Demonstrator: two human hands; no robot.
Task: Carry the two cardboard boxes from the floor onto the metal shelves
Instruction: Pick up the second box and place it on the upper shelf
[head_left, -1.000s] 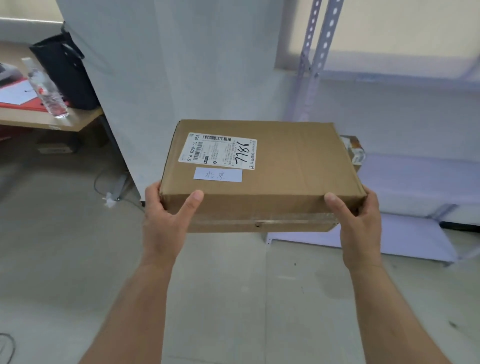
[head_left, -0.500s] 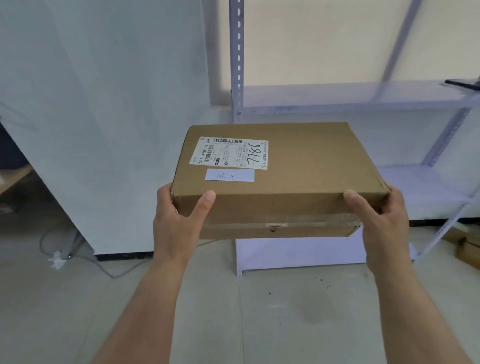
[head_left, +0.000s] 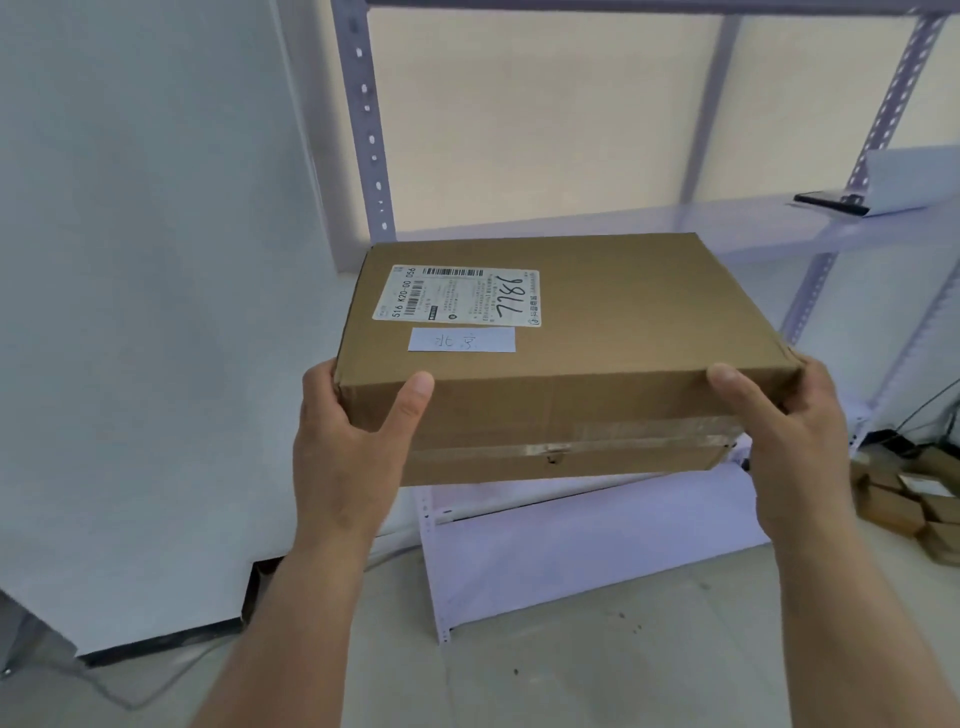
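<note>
While both hands grip it, flat taped cardboard box (head_left: 613, 332), left hand (head_left: 348, 457), right hand (head_left: 789, 447).

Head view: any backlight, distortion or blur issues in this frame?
Head view: bright backlit panel behind the metal shelves washes them pale; wide-angle bends the uprights; cardboard box and both hands, left and right, evenly lit; shipping label fine print soft, handwritten digits readable.
</note>
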